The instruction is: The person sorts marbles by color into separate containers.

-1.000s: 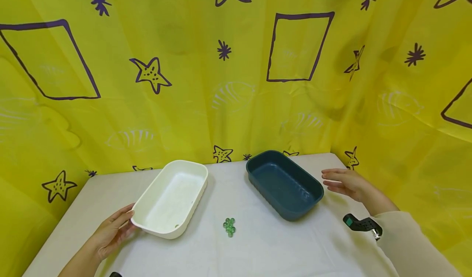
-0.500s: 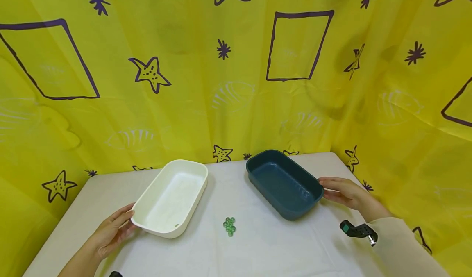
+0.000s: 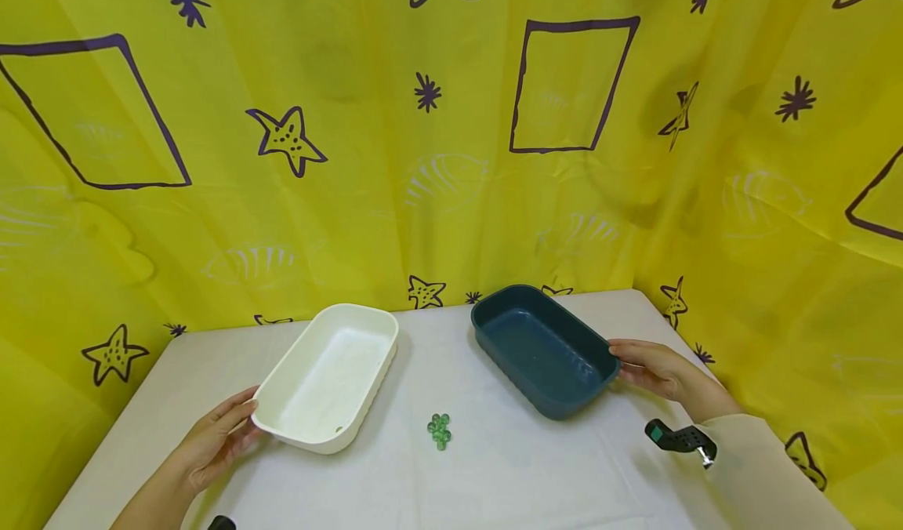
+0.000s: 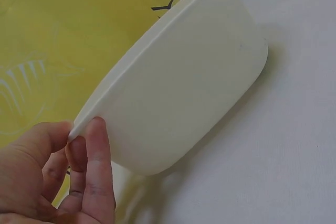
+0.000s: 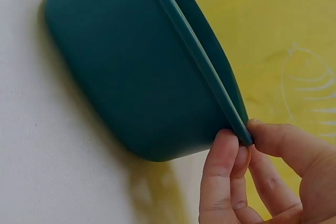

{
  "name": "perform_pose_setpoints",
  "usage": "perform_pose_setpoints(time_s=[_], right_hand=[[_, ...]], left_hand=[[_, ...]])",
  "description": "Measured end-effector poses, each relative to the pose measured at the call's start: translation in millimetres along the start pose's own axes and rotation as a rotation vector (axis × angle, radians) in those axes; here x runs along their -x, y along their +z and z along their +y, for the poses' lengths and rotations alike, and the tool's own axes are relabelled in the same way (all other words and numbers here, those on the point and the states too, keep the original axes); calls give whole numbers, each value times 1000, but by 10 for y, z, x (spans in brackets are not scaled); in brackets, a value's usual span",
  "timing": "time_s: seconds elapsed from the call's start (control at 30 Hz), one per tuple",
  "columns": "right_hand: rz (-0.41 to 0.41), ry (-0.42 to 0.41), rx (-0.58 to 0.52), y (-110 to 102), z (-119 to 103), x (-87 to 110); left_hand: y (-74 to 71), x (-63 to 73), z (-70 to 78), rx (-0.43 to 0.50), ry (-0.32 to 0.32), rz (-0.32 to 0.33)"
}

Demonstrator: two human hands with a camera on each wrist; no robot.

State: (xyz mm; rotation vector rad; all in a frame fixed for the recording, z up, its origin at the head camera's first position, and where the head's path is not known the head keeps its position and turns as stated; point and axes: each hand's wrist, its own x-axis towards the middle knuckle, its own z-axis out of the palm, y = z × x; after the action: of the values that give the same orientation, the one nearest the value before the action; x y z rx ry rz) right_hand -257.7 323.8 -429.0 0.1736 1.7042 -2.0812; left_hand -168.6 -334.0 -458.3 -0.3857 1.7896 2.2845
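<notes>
My left hand [image 3: 217, 440] pinches the rim of a white plastic basin [image 3: 331, 373] at its near left corner. In the left wrist view the thumb lies over the rim and the fingers [image 4: 98, 150] sit under it, against the outer wall of the white basin [image 4: 178, 77]. On the other side my right hand [image 3: 656, 367] pinches the rim of a dark teal basin [image 3: 543, 350] at its right corner. The right wrist view shows thumb and fingers [image 5: 218, 166] on either side of the teal basin's rim [image 5: 210, 77]. Both basins have nothing inside them.
Between the basins and nearer to me lies a small cluster of green glass marbles [image 3: 440, 431]. A white cloth covers the table [image 3: 494, 483]. Yellow curtains [image 3: 367, 138] with drawn starfish and squares stand close behind and at both sides.
My right hand has come in from beside the teal basin, moved slightly down and left, and taken hold of its rim. The left hand and both basins have stayed put.
</notes>
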Motion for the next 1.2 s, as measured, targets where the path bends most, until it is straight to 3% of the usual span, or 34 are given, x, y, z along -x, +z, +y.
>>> perform_pose_setpoints(time_s=[0.3,0.5,0.67,0.83,1.0,1.2], right_hand=[[-45,10,-43,-11,-5,-25],[-6,50,-39,4,-23,-21],[28,85,-34,9,-29,-13],[32,100,-52,-4,-36,-16],[4,102,-78,-18,-44,-25],[-10,106,-96,-7,-58,-29]], left_hand=[[23,13,21,-37,-28,43],[39,34,36,-85,12,40],[42,77,103,-182,22,79],[86,201,210,-277,35,142],[370,387,284,-327,77,142],[1004,565,243,-367,144,92]])
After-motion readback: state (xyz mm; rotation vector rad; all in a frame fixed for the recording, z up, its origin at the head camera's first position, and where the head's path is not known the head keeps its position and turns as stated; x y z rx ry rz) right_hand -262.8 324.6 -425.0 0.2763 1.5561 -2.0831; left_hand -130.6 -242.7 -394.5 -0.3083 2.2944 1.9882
